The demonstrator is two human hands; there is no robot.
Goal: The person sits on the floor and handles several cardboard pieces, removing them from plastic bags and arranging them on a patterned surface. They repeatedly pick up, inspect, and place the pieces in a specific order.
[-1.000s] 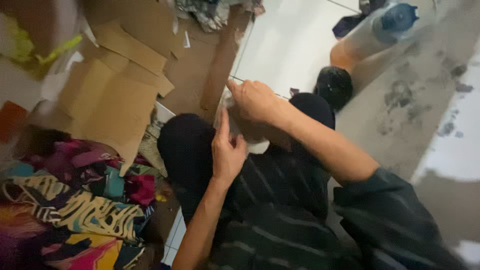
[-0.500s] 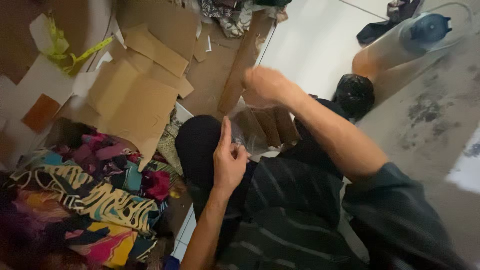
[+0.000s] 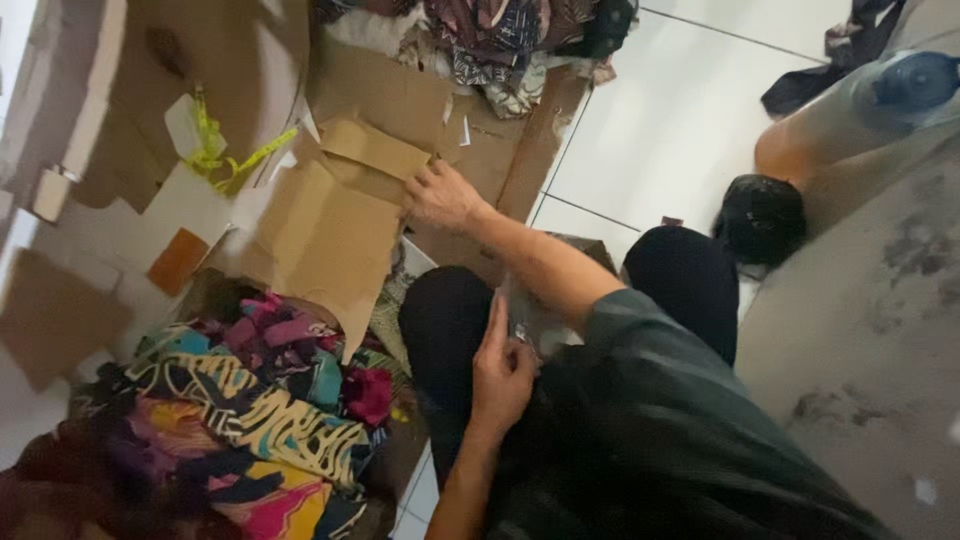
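Cardboard sheets (image 3: 330, 230) cover white floor tiles (image 3: 660, 130); right hand (image 3: 445, 195) rests spread on them, left hand (image 3: 505, 375) pinches clear wrap (image 3: 535, 325) in lap, cloth scraps (image 3: 240, 400) beside.

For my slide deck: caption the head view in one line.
Seated on a tiled floor, right hand reaches to brown cardboard pieces while left hand rests in the lap beside colourful fabric scraps.

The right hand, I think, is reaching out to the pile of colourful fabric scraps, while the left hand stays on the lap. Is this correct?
Not quite. In the head view the right hand rests on the brown cardboard pieces, not on the colourful fabric scraps, which lie apart from it, nearer to the person. The left hand is indeed on the lap.
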